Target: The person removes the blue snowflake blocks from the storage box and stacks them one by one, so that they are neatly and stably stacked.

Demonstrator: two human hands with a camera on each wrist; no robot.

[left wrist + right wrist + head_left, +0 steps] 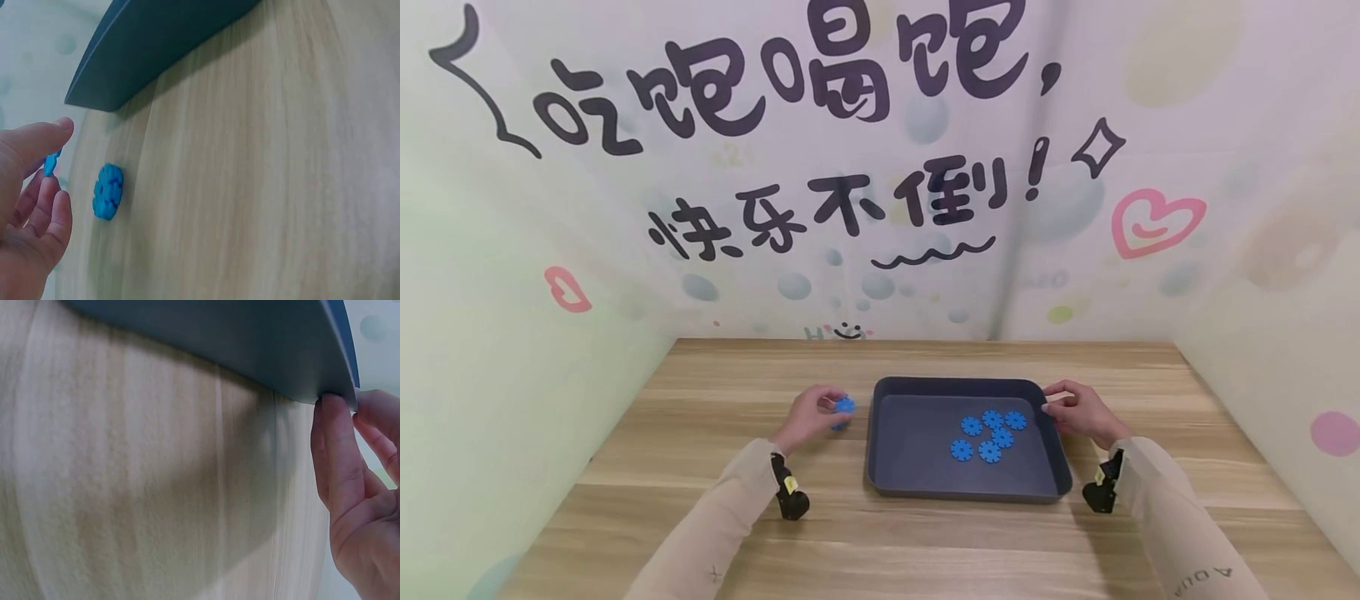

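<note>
Clock directions as in head view, 12 = far side. Hands well apart, either side of tray. Left hand [811,417] at tray's 9 o'clock, thumb and fingers pinching a blue disc [51,164], edge-on in left wrist view. Second blue disc [108,191] lies on the surface [760,533] just beside that hand, not held. Right hand [1081,412] grips the tray's wall between 2 and 3 o'clock, fingers against outer face, thumb at rim.

Tray [917,497]: dark, shallow, rounded corners, sits on the surface with its opening up. Inside, six blue discs [1002,437], notched edges, bunched towards 3 o'clock of tray centre, lying flat. Some sit very close; can't tell if all touch.

Black wrist devices [792,493] on both wrists, light sleeves [730,508] come in from 7 and 5 o'clock, dark marks on each. Surface has wood grain. Beyond at 12 o'clock, pale backdrop [760,308] with big black lettering [925,196] in two rows, bubble prints. Pink hearts: larger one [1157,223] at 1 o'clock, smaller one [567,290] at 10.
</note>
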